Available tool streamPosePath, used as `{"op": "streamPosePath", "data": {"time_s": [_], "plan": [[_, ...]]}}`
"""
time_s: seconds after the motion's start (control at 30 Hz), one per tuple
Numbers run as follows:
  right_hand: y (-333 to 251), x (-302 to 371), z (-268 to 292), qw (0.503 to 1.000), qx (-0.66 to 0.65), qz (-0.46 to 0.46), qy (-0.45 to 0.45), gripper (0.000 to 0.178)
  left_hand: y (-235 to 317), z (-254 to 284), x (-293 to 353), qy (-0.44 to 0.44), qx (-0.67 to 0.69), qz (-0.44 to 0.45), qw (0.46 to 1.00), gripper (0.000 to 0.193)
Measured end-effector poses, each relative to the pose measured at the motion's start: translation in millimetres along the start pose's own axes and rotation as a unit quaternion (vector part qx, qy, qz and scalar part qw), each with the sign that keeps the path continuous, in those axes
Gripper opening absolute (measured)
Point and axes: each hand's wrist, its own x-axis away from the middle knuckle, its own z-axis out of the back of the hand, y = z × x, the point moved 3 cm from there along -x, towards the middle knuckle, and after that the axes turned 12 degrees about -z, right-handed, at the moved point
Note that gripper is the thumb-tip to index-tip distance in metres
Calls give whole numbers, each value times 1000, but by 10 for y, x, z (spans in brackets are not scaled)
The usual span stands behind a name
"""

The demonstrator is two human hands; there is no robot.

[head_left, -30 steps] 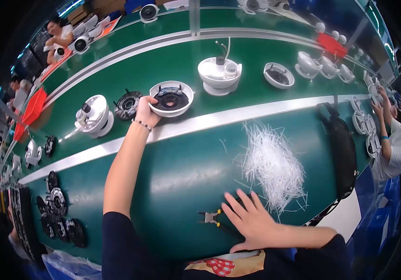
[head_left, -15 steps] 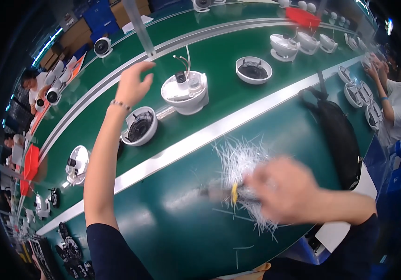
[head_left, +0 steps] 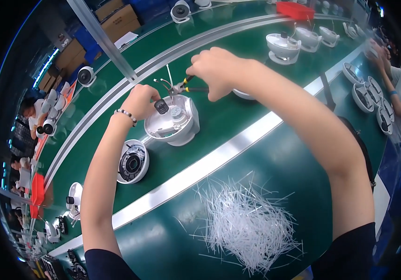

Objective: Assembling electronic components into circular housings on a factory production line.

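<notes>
My right hand (head_left: 219,70) is closed round wire cutters (head_left: 189,87) with black and yellow handles. Their metal jaws sit at the wires (head_left: 163,81) and a thin upright white strip (head_left: 169,74), above the back rim of a white rounded housing (head_left: 170,130). Inside that housing are a black ribbed cylinder (head_left: 161,107) and a pale round part (head_left: 177,113). My left hand (head_left: 140,101) has curled fingers at the housing's back left, beside the cylinder; what they hold is hidden. A heap of thin white plastic strips (head_left: 249,226) lies on the near green bench.
A white shell with a black ring inside (head_left: 133,161) sits left of the housing. More white housings (head_left: 283,49) stand along the green belt (head_left: 219,135). A metal post (head_left: 102,39) rises behind my left hand. A co-worker (head_left: 399,95) is at the right.
My right hand has swung from the strip heap up to the housing, bringing the cutters to the wires. My left hand has come down to the housing's rim.
</notes>
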Motion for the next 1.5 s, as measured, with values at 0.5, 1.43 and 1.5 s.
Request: {"op": "streamPosePath", "data": {"time_s": [0.5,1.43,1.5], "plan": [[58,-148,-47,1000,8,-4,-18,47,51,7,-318,42,43,-23,998,11],[-2367,1916,1195,959,-170,176,141,60,-177,-435,2558,17,30,237,971,52],[-2509,2008,1252,951,-220,198,87,63,91,-359,2353,42,48,160,985,41]]}}
